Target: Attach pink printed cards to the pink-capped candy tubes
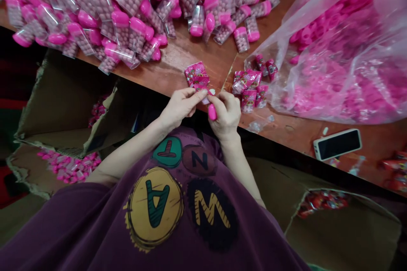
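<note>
At the table's near edge my left hand [182,106] and my right hand [226,113] meet, thumbs and fingertips closed. A glossy pink plastic cap [212,112] sticks out below the fingers of my right hand, which grips it. My left fingers pinch at a small pale piece beside it; the fingers hide most of it, so its kind cannot be told. Just beyond my left hand lie several pink printed sachets [196,73]. More pink sachets [248,84] lie beyond and to the right of my right hand.
Clear containers of pale beads with pink caps [124,29] are heaped at the back left. A transparent bag of pink plastic parts [343,63] stands right. A phone [338,144] lies near the edge. Cardboard boxes [63,101] with pink pieces stand below left; another box [349,228] is below right.
</note>
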Action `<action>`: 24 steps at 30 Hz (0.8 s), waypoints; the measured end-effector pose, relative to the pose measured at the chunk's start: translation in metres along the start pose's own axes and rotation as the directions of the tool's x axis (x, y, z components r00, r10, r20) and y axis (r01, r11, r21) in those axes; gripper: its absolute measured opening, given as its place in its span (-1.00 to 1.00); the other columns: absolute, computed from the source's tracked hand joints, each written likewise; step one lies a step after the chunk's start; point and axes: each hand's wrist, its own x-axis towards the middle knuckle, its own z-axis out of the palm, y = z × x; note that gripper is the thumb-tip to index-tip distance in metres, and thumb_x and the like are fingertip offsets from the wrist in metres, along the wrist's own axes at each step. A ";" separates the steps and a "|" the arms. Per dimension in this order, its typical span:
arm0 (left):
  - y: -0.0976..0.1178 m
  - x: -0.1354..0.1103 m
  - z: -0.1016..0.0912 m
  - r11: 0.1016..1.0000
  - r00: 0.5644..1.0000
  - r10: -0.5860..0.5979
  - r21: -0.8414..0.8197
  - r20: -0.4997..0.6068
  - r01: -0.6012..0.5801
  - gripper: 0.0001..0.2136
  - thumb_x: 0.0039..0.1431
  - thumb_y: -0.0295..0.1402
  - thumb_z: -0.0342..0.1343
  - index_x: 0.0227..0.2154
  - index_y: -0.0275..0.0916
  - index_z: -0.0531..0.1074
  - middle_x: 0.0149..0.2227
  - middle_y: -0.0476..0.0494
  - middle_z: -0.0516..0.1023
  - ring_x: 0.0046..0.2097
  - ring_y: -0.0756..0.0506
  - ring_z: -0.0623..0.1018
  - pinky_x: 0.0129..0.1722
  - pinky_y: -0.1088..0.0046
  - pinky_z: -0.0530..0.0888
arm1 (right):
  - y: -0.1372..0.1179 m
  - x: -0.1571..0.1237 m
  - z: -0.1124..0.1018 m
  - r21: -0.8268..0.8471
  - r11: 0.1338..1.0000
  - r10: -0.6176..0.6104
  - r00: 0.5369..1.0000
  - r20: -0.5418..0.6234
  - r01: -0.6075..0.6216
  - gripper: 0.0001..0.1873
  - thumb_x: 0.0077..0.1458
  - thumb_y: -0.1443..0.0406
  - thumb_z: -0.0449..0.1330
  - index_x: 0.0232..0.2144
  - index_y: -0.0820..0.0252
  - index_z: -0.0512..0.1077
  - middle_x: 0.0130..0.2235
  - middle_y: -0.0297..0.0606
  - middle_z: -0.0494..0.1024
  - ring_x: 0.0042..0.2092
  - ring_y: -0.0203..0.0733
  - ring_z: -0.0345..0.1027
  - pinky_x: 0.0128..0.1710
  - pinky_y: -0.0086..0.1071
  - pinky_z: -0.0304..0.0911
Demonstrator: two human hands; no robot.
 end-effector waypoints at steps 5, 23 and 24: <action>-0.002 0.002 -0.008 0.997 0.998 -0.016 -0.070 -0.064 0.012 -0.60 0.27 -0.36 0.37 -0.63 -0.26 0.38 -0.74 0.11 0.23 -0.69 0.15 0.17 -0.65 0.54 -0.02 | -0.012 0.000 0.001 0.434 0.799 0.402 0.906 0.132 -0.417 -0.66 0.37 0.10 0.25 0.09 0.08 0.57 -0.08 -0.17 0.64 -0.06 -0.10 0.54 0.03 -0.13 0.47; -0.014 -0.007 0.012 0.973 0.987 -0.078 -0.225 -0.138 0.046 -0.60 0.14 -0.35 0.49 -0.64 -0.28 0.40 -0.69 0.09 0.36 -0.70 0.14 0.26 -0.68 0.56 0.15 | -0.039 0.009 0.016 0.710 0.044 0.700 0.529 0.480 -0.703 -0.48 0.03 -0.13 0.47 -0.47 0.14 0.45 -0.59 -0.51 0.35 -0.53 -0.40 0.16 -0.51 -0.42 0.07; -0.014 -0.007 0.011 0.967 0.988 -0.101 -0.245 -0.117 0.070 -0.60 0.16 -0.32 0.49 -0.63 -0.28 0.40 -0.68 0.08 0.37 -0.70 0.14 0.27 -0.68 0.56 0.16 | -0.039 0.008 0.017 0.709 0.060 0.702 0.535 0.471 -0.703 -0.48 0.04 -0.14 0.46 -0.46 0.14 0.45 -0.59 -0.51 0.35 -0.53 -0.40 0.16 -0.51 -0.42 0.07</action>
